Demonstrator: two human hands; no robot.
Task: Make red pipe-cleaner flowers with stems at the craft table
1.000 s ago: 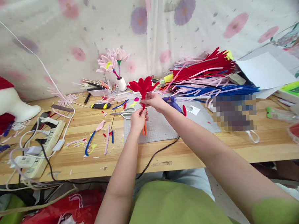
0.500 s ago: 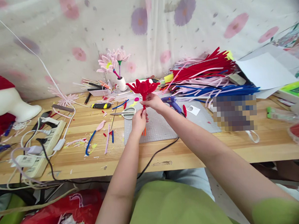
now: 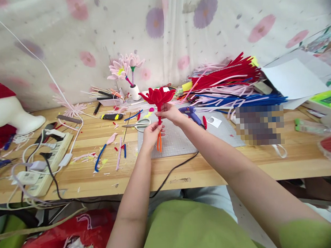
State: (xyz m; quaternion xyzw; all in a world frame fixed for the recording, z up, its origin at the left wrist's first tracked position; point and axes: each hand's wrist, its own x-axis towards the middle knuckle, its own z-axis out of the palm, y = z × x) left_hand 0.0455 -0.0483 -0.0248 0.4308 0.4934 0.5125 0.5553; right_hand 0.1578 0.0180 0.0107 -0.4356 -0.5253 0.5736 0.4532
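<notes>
A red pipe-cleaner flower (image 3: 158, 96) is held upright over the grey cutting mat (image 3: 177, 143). My right hand (image 3: 169, 113) pinches its red stem just beneath the petals. Lower on the same stem, my left hand (image 3: 152, 133) closes its fingers around it. Two orange pipe-cleaner ends (image 3: 159, 143) hang below the left hand. Scissors (image 3: 140, 125) lie left of the flower, at the mat's edge. A blue-purple glue gun (image 3: 192, 115) rests on the mat to the right, near a small white card (image 3: 214, 122).
Bundles of red, pink and blue pipe cleaners (image 3: 226, 79) are piled at the back right. Pink flowers stand in a white vase (image 3: 134, 92). A power strip (image 3: 50, 163) with tangled cords sits at left. A black cord (image 3: 170, 173) crosses the front edge. A utility knife (image 3: 111, 117) lies behind.
The orange ends below my left hand show more clearly now, and the left hand has shifted slightly left. The flower has tipped a little; both hands keep their hold.
</notes>
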